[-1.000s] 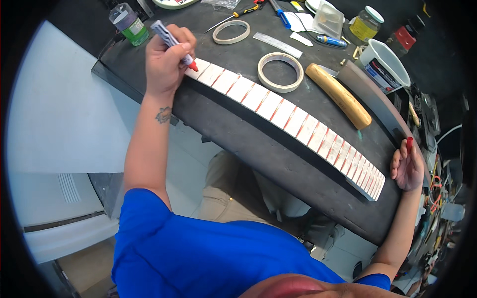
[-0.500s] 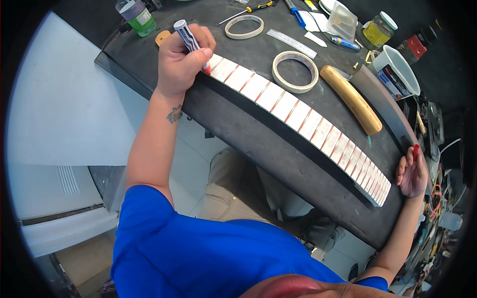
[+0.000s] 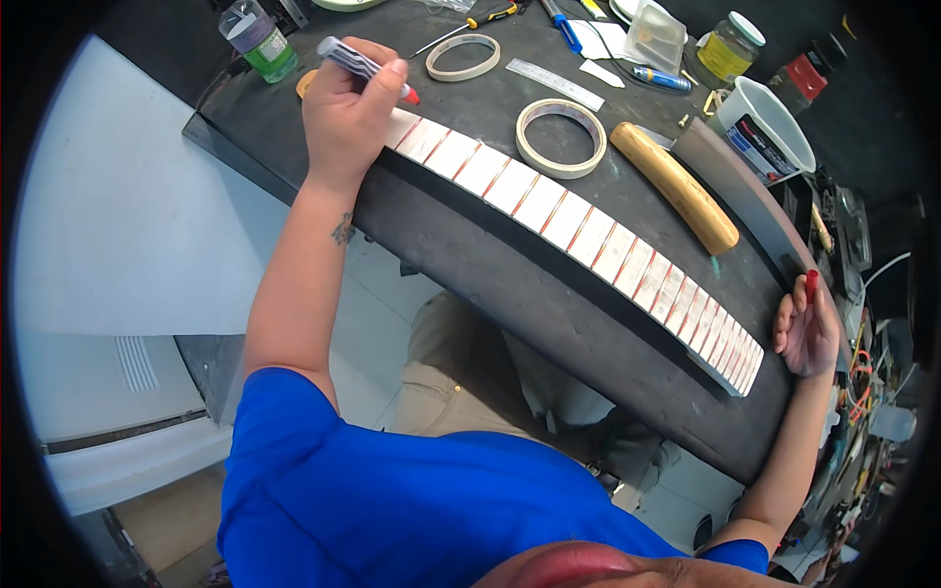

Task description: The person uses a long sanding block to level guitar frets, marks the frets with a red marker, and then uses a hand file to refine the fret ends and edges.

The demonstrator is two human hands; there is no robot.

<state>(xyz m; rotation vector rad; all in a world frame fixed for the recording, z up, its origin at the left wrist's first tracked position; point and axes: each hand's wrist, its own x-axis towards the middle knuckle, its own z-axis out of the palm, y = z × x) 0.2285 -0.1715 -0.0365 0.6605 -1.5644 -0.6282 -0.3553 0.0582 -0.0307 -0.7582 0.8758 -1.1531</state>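
My left hand point(image 3: 343, 127) is closed around a white marker point(image 3: 341, 54), tilted with its red tip just past my thumb, over the far left end of a long white bar point(image 3: 537, 204). The bar has several red lines across it and lies along the dark worktable point(image 3: 529, 294). My right hand point(image 3: 806, 333) rests palm up beyond the bar's right end, fingers curled on a red cap point(image 3: 812, 284). Whether the marker tip touches the bar, I cannot tell.
Behind the bar lie tape rolls point(image 3: 561, 137), a steel ruler point(image 3: 554, 83), a screwdriver point(image 3: 490, 17) and a wooden handle point(image 3: 674, 184). A grey blade point(image 3: 735, 186), white tub point(image 3: 769, 122) and jars point(image 3: 730, 49) stand rightward; a green-liquid bottle point(image 3: 265, 49) is back left.
The marker's red tip has moved upward from the near edge of the bar's left end, and the marker lies more tilted. My right hand still holds the cap.
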